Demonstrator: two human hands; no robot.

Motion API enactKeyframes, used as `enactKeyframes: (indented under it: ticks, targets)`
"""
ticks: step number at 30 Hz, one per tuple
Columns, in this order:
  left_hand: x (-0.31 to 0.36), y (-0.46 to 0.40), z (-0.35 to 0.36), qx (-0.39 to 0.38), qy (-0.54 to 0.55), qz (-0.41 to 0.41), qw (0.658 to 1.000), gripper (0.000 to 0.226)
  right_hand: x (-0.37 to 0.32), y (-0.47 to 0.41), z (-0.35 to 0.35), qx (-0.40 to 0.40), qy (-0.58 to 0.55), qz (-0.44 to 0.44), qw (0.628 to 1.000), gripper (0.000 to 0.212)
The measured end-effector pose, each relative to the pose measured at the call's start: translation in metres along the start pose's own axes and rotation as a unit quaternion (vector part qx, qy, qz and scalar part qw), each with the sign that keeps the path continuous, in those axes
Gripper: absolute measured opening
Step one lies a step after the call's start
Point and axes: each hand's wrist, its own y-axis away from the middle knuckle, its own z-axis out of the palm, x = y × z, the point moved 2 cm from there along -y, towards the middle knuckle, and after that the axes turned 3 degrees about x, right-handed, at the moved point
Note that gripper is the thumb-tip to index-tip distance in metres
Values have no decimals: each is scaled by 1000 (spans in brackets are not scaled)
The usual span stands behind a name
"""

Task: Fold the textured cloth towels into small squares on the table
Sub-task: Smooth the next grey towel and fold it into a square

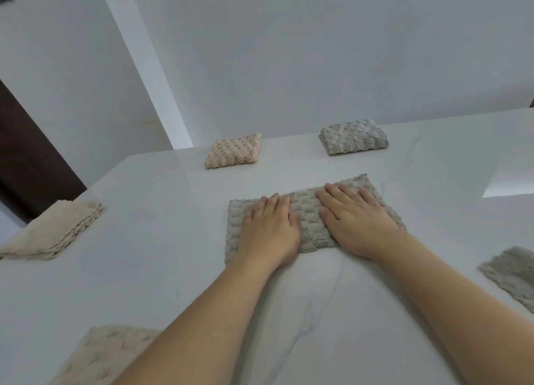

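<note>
**Both palms flat on the grey towel**

Bare forearms run up from the bottom edge to the left hand [267, 225] and the right hand [357, 220], which lie side by side on a grey, bumpy-textured cloth towel folded into a long rectangle [306, 217]. Neither hand grips anything: the fingers are straight and spread, and the palms press the cloth flat against the white marble-look table [173, 269]. The left hand covers the towel's left half, the right hand its right half, with a narrow strip of grey weave showing between the thumbs. The towel's far right corner pokes out beyond the right fingertips.

Beyond the hands, near the table's far edge, sit two small folded squares, well apart from each other: a beige textured folded towel [233, 151] past the left hand and a grey textured folded towel [354, 137] past the right hand.

Out to the left of the left hand, at the table's side edge, lies a cream textured towel folded flat [55, 231]. Nearer the person than the left forearm, and partly hidden by it, a beige textured cloth [101, 353] lies at the bottom of the view. To the right of the right forearm, another grey textured cloth [511, 272] is cut off by the picture's edge.

A plain pale wall [289, 52] rises behind the table.
</note>
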Motion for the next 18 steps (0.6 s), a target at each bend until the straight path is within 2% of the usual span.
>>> enactKeyframes:
  ticks: [2, 7, 9, 12, 15, 18]
  targets:
    - [-8, -2, 10, -37, -38, -29, 998, 57, 0, -3, 4, 7, 15, -2, 1000, 55]
    - [-10, -6, 11, -56, -65, -26, 996, 59, 11, -9, 4, -18, 8, 1, 1000, 56]
    - [-19, -4, 8, -63, -73, -28, 995, 59, 22, -11, 1, -29, -4, 32, 999, 56]
    - [-38, 1, -1, -73, -76, -75, 992, 59, 33, -10, -4, -45, -2, 95, 995, 57]
    - [-36, -1, -11, -76, -110, -99, 986, 59, 23, -12, -10, 1, 43, 100, 994, 57]
    - [-14, -2, -10, -26, -95, -48, 994, 58, 3, -17, -15, 41, -8, 36, 998, 56]
